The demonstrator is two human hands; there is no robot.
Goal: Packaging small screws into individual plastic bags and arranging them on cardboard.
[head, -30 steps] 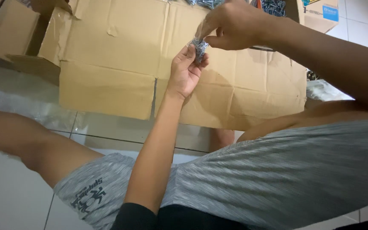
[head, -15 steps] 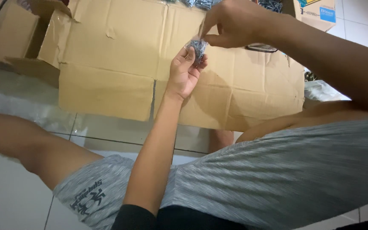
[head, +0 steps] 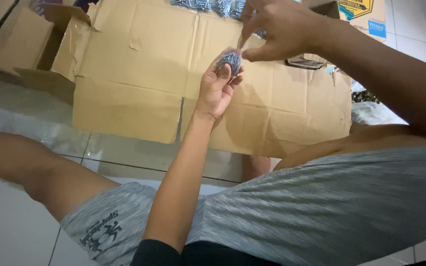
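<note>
An open cardboard box point(head: 30, 47) sits at far left, cut off by the frame, beside the flattened cardboard sheet point(head: 134, 83) on the tiled floor. Above it, the left hand point(head: 216, 88) grips a small bag of screws point(head: 230, 60) in closed fingers. The right hand point(head: 278, 29) pinches just above, perhaps the bag's clear top; blur hides contact.
</note>
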